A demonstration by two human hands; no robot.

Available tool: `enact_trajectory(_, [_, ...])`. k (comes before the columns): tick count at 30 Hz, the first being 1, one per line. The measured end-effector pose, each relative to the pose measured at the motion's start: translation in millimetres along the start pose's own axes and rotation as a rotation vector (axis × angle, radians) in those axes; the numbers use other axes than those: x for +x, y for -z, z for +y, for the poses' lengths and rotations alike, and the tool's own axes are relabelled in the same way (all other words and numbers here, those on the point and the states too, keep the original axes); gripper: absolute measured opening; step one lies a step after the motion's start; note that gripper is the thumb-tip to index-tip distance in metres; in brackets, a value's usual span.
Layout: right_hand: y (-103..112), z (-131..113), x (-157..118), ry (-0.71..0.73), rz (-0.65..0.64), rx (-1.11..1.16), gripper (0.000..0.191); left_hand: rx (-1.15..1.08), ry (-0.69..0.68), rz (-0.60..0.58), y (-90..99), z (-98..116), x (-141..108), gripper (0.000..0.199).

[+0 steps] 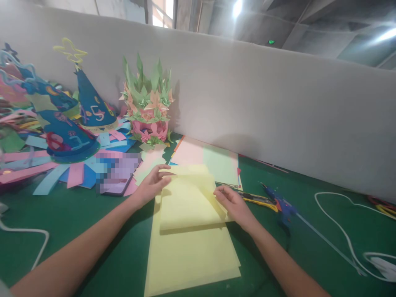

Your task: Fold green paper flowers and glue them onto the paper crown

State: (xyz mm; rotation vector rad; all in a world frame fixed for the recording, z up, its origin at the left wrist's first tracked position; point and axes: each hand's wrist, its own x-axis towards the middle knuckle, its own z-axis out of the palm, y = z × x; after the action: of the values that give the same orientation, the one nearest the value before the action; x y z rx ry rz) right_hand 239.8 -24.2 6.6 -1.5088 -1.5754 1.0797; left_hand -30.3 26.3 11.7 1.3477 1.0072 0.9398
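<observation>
A pale yellow paper sheet, bent over on itself, lies across larger yellow sheets in front of me. Thumb and fingers of my left hand close on its upper left edge. On the opposite side, my right hand has curled fingers gripping the sheet's right edge, where a corner turns up. The fold towards me stands slightly off the sheets below. Just beyond my right hand are yellow-handled scissors and a blue glue gun with a long clear glue stick.
Pink and green paper sheets lie behind the yellow ones. A paper-flower crown, blue cone hats, paper strips and a phone crowd the left. A white cable loops at right. A pale partition closes the back.
</observation>
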Motion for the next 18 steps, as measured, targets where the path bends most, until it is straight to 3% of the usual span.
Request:
enact_trajectory(4, [-2.5,2.8,1.5,0.032,0.074,-0.025,0.040,0.215,-0.034,0.132,-3.1,-2.9,-0.1,0.041])
enact_trajectory(8, [-1.0,7.9,0.3,0.071,0.154,0.034,0.047,0.234,-0.007,0.125,-2.8,-7.4,-0.8,0.037])
enact_trajectory(12, [2.6,15.0,1.5,0.204,0.231,0.148,0.053,0.216,0.049,0.097,-3.6,-8.7,-1.7,0.041])
enact_trajectory(18, [4.2,24.7,4.7,0.294,0.152,0.275,0.073,0.199,0.054,0.077,-5.9,-13.2,-1.7,0.042])
